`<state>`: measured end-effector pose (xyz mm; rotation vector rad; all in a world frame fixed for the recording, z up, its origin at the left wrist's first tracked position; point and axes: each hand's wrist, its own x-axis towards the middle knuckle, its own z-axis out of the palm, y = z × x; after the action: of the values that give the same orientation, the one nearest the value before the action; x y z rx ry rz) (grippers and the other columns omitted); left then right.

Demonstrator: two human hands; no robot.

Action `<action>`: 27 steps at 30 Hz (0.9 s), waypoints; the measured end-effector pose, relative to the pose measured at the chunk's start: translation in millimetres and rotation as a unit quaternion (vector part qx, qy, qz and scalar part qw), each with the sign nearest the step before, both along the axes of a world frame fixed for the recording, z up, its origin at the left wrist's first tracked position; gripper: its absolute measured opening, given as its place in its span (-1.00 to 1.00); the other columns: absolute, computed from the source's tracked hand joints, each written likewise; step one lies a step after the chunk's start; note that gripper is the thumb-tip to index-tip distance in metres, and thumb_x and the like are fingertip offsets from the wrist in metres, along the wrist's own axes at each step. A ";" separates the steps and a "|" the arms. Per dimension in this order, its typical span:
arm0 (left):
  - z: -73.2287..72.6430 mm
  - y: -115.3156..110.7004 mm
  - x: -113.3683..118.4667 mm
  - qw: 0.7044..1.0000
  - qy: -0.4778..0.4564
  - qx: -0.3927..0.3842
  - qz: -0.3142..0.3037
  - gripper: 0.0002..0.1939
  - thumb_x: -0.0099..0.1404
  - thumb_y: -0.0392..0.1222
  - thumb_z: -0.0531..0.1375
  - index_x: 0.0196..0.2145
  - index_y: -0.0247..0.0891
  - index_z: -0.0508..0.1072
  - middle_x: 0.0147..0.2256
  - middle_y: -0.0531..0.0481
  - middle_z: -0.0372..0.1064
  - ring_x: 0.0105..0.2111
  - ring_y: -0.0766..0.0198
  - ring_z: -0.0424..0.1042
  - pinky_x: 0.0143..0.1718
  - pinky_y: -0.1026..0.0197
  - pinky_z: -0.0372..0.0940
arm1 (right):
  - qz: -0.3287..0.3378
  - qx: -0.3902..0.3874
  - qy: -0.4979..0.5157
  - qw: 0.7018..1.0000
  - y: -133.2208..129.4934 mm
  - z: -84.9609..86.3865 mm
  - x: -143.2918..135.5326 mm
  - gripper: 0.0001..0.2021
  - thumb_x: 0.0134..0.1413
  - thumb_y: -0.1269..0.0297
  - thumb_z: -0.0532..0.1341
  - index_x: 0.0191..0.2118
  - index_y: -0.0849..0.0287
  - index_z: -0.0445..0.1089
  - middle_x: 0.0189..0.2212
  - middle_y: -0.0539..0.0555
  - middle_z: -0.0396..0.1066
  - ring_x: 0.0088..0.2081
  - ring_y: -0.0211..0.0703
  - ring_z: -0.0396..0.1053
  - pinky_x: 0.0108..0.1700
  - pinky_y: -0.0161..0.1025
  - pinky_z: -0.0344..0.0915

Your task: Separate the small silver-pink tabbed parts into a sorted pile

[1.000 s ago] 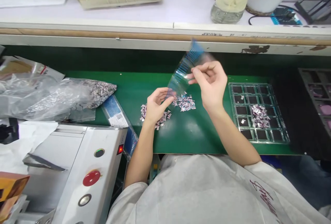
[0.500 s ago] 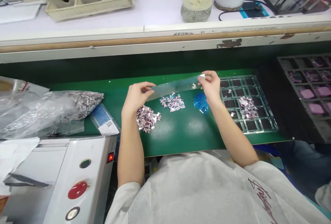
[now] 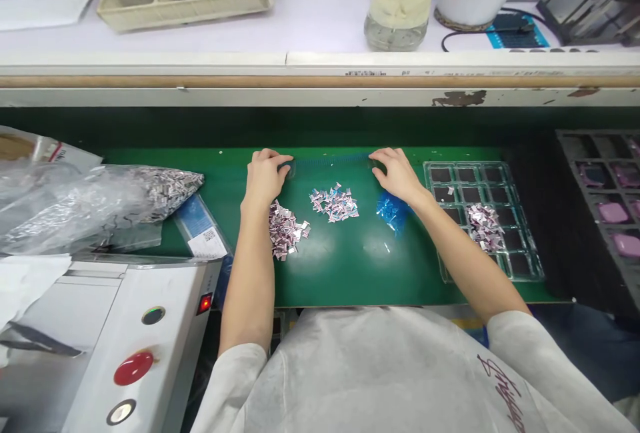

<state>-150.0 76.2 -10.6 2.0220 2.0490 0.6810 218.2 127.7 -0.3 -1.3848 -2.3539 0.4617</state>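
Note:
A clear plastic strip (image 3: 330, 162) with a row of fine blue marks lies flat on, or just above, the green work surface (image 3: 340, 273). My left hand (image 3: 265, 176) pinches its left end between thumb and fingers. At the other end my right hand (image 3: 397, 174) has thumb and fingertips closed on the strip. Below the strip is a loose pile of small pinkish-silver tabs (image 3: 335, 204), some with blue on them. A bigger pile of similar tabs (image 3: 286, 232) sits beside my left wrist. Blue film scraps (image 3: 393, 212) lie under my right wrist, partly hidden.
On the right are a clear compartment tray (image 3: 523, 246) with more tabs and a black tray (image 3: 583, 173) with pink pieces. Plastic bags (image 3: 95, 206) and a white machine (image 3: 165, 346) with buttons occupy the left. A shelf above carries a glass jar (image 3: 400, 10).
Both hands have lowered the strip from above the surface and moved it away from me, levelling its raised right end. The camera view has shifted slightly.

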 end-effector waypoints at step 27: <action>18.5 -41.7 24.6 0.997 -0.026 0.046 -0.055 -0.69 0.55 -0.09 0.20 0.13 -0.09 0.64 0.29 -0.20 0.45 0.42 -0.20 0.27 0.43 -0.36 0.19 | -0.014 0.001 -0.020 1.000 -19.5 -2.3 -70.1 -0.78 0.49 0.29 0.20 0.04 0.06 0.61 0.01 0.20 0.53 0.13 0.30 0.37 0.10 0.25 0.32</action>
<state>-125.4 34.5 8.0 2.1240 1.8939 0.8111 148.1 108.2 -2.7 -1.4361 -2.3633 0.4285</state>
